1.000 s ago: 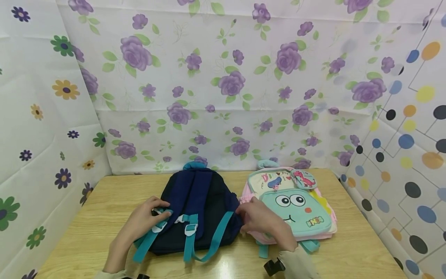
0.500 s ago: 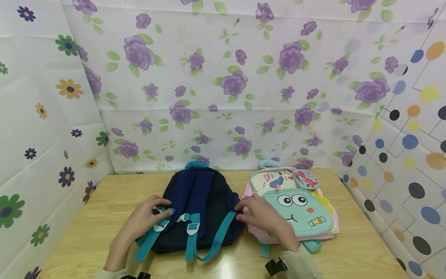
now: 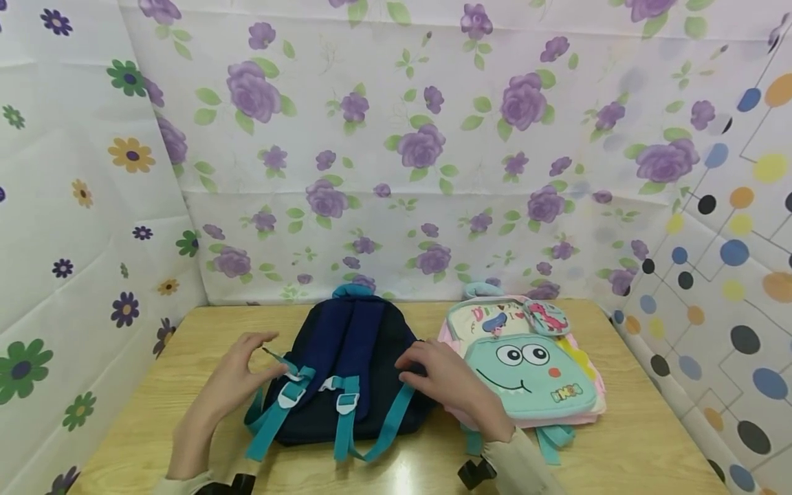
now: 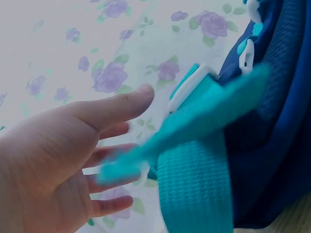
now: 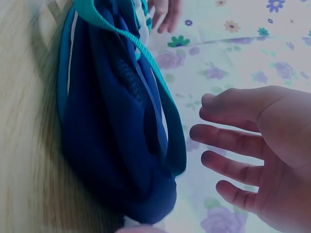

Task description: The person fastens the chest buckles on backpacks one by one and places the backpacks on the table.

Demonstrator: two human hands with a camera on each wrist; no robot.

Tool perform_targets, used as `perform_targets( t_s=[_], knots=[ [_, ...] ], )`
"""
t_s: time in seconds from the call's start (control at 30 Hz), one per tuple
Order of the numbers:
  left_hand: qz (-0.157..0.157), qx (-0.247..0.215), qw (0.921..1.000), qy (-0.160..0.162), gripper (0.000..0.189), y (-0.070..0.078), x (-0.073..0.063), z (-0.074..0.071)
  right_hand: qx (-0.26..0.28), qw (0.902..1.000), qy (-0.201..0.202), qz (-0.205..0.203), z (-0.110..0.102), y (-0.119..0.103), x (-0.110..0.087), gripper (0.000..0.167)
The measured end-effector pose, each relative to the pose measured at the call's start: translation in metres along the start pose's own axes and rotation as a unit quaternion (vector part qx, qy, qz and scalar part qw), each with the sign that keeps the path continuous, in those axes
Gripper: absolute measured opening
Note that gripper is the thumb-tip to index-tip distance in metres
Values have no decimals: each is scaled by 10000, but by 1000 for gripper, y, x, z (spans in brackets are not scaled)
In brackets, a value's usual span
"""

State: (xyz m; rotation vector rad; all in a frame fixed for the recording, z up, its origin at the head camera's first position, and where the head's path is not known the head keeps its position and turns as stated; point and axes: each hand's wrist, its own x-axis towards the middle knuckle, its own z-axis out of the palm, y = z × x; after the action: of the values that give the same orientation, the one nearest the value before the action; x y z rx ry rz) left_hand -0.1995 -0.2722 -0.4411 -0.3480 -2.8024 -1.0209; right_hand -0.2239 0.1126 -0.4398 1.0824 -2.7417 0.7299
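A dark navy backpack (image 3: 386, 350) lies with its strap side up, between my two hands. Teal webbing (image 4: 194, 179) with white buckles hangs from its shoulder straps toward the front. My left hand (image 3: 232, 375) is spread at the backpack's left edge, thumb and fingers apart; in the left wrist view a loose teal strap end crosses in front of its fingers, blurred. On the other side, my right hand (image 3: 442, 378) hovers over the backpack's right edge. The right wrist view shows that right hand (image 5: 257, 145) with fingers extended and a gap between them and the bag.
Just right of the navy backpack lies a pink and mint cartoon-face backpack (image 3: 532, 378), front up, partly behind my right hand. Both rest on a wooden table (image 3: 155, 412). A flowered sheet (image 3: 402, 137) hangs behind, with patterned sheets at both sides.
My left hand has let go of the left strap and drawn back to the left. My right hand has come off the bag's right side, its fingers now over the edge.
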Motion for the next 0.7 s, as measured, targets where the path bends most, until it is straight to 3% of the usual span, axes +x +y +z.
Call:
perform_targets(
  t_s=[0.17, 0.37, 0.57, 0.7],
  knots=[
    [-256, -125, 9996, 53, 55, -2, -2, -8, -56, 9997, 34, -223, 5, -7, 15, 17],
    [-625, -42, 9975, -321, 37, -2, -3, -12, -69, 9995, -80, -300, 12, -18, 31, 19],
    [-631, -166, 9952, -726, 29, -2, -2, -10, -161, 9985, -97, -516, 21, -29, 46, 17],
    [-600, -195, 9948, -800, 36, -2, -2, -10, -204, 9976, -201, -627, 29, -36, 57, 17]
  ],
)
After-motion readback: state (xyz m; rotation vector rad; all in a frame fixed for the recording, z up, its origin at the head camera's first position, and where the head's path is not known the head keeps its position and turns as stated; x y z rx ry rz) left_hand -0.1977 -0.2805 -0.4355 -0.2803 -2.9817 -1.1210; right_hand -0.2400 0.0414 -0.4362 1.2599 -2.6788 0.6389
